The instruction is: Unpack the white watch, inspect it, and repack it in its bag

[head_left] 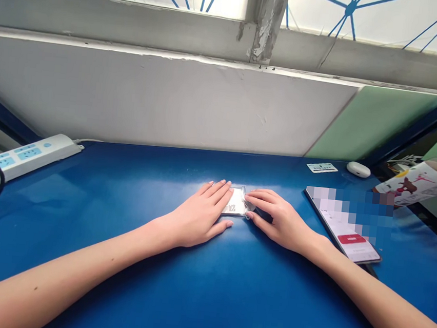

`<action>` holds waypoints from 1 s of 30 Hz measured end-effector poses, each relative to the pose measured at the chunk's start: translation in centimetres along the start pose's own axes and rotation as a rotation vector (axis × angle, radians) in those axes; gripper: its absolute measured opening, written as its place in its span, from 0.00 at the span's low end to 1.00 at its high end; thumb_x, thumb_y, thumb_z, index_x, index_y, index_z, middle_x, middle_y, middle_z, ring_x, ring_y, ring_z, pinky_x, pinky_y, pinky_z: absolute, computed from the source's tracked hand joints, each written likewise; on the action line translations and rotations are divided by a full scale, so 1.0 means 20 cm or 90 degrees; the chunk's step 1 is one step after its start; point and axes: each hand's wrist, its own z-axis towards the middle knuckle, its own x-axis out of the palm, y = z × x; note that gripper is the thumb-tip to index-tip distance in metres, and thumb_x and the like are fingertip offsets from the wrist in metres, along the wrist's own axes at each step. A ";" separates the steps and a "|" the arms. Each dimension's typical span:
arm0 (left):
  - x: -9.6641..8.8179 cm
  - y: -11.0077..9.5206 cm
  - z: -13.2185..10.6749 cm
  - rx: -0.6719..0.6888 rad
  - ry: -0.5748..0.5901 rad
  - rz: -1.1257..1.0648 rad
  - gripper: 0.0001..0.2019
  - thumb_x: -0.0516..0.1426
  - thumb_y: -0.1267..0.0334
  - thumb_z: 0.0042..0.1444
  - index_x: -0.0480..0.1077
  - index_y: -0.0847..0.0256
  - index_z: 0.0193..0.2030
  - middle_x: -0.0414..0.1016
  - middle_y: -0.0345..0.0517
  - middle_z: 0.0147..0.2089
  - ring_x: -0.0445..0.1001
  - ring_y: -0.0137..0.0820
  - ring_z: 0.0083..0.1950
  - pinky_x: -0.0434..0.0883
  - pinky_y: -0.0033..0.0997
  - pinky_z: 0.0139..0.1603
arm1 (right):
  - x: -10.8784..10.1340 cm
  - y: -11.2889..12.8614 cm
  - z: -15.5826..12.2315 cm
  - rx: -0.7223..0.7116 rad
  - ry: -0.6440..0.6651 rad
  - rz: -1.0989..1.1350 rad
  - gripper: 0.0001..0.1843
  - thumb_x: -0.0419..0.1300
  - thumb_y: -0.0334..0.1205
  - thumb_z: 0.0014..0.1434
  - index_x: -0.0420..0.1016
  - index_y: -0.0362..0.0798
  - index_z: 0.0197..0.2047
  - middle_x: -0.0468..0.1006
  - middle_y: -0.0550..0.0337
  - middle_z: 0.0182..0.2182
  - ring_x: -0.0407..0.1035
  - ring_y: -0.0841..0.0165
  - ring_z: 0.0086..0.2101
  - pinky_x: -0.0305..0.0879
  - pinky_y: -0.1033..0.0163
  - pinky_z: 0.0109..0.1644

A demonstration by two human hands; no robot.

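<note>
A small flat white packet (237, 203) with dark printing lies on the blue table, and clear plastic wrapping (248, 206) sticks out at its right end. Flat across the packet's left part rests my left hand (206, 212), fingers stretched out and thumb apart, hiding that side. My right hand (275, 216) is at the right end, its fingers and thumb closed on the crinkled plastic. What the packet contains cannot be seen.
A phone (344, 227) lies right of my right hand. Behind it are a card (322, 168) and a white earbud case (358, 170). A labelled bottle (421, 181) leans in at far right. A power strip (26, 158) with a black cable sits at left. A wall (162, 102) backs the table (205, 297).
</note>
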 end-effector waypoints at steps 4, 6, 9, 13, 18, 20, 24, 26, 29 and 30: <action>0.00 0.00 0.00 0.002 0.005 0.006 0.33 0.47 0.49 0.69 0.51 0.71 0.72 0.49 0.66 0.74 0.49 0.50 0.75 0.51 0.52 0.72 | 0.00 0.00 0.00 0.009 0.012 0.014 0.18 0.55 0.39 0.68 0.72 0.48 0.59 0.75 0.46 0.56 0.70 0.56 0.55 0.71 0.48 0.58; 0.00 0.00 0.00 0.003 0.004 0.005 0.33 0.47 0.49 0.69 0.51 0.71 0.72 0.49 0.66 0.74 0.49 0.50 0.75 0.51 0.52 0.72 | 0.01 0.00 0.00 0.013 0.010 0.039 0.19 0.55 0.40 0.68 0.71 0.48 0.61 0.75 0.46 0.57 0.70 0.56 0.56 0.70 0.48 0.59; 0.00 0.00 0.00 0.004 0.005 0.007 0.33 0.47 0.49 0.69 0.51 0.72 0.72 0.49 0.67 0.74 0.48 0.50 0.75 0.51 0.52 0.72 | 0.02 0.00 -0.01 0.010 0.004 0.057 0.20 0.56 0.40 0.68 0.70 0.49 0.61 0.75 0.47 0.57 0.69 0.57 0.57 0.70 0.49 0.60; 0.00 0.00 0.00 0.002 0.003 0.012 0.33 0.47 0.49 0.69 0.51 0.72 0.71 0.50 0.66 0.74 0.49 0.51 0.75 0.52 0.52 0.72 | 0.02 0.00 -0.02 0.000 0.002 0.038 0.19 0.55 0.38 0.68 0.71 0.48 0.61 0.74 0.46 0.57 0.68 0.57 0.57 0.70 0.50 0.60; 0.00 0.00 0.00 0.000 0.018 0.026 0.33 0.46 0.49 0.70 0.51 0.73 0.72 0.49 0.66 0.74 0.48 0.51 0.75 0.50 0.51 0.72 | 0.03 0.00 -0.02 -0.016 0.001 0.026 0.19 0.54 0.36 0.68 0.71 0.47 0.61 0.73 0.44 0.58 0.67 0.57 0.58 0.69 0.48 0.61; 0.00 -0.01 0.00 -0.003 0.023 0.025 0.33 0.46 0.48 0.70 0.51 0.73 0.72 0.49 0.66 0.74 0.48 0.50 0.75 0.50 0.51 0.72 | 0.03 0.00 -0.02 -0.016 0.000 0.025 0.19 0.53 0.36 0.68 0.70 0.46 0.61 0.72 0.43 0.59 0.66 0.56 0.60 0.68 0.46 0.62; 0.00 -0.01 0.00 -0.010 0.029 0.026 0.33 0.45 0.49 0.70 0.50 0.74 0.72 0.48 0.67 0.74 0.48 0.51 0.75 0.51 0.51 0.72 | 0.05 0.01 -0.02 -0.009 0.014 0.032 0.21 0.53 0.36 0.69 0.67 0.46 0.63 0.71 0.43 0.61 0.62 0.55 0.63 0.65 0.43 0.64; 0.00 -0.01 0.00 -0.011 0.029 0.024 0.33 0.45 0.49 0.70 0.50 0.74 0.72 0.48 0.67 0.74 0.48 0.51 0.75 0.51 0.51 0.72 | 0.05 0.01 -0.02 -0.002 0.021 0.036 0.22 0.52 0.36 0.69 0.66 0.45 0.65 0.70 0.43 0.62 0.61 0.55 0.64 0.64 0.43 0.65; 0.01 -0.01 0.00 -0.010 0.026 0.014 0.33 0.45 0.49 0.70 0.50 0.74 0.72 0.48 0.66 0.74 0.48 0.51 0.75 0.51 0.51 0.72 | 0.05 0.02 -0.01 0.001 0.029 0.027 0.22 0.51 0.36 0.69 0.65 0.42 0.65 0.69 0.43 0.62 0.60 0.55 0.64 0.63 0.44 0.66; 0.01 -0.01 0.00 -0.011 0.027 0.009 0.33 0.45 0.49 0.70 0.49 0.74 0.72 0.48 0.67 0.74 0.48 0.51 0.75 0.51 0.51 0.72 | 0.05 0.02 -0.01 0.000 0.032 0.019 0.22 0.51 0.36 0.69 0.66 0.41 0.64 0.69 0.42 0.62 0.59 0.55 0.65 0.63 0.44 0.66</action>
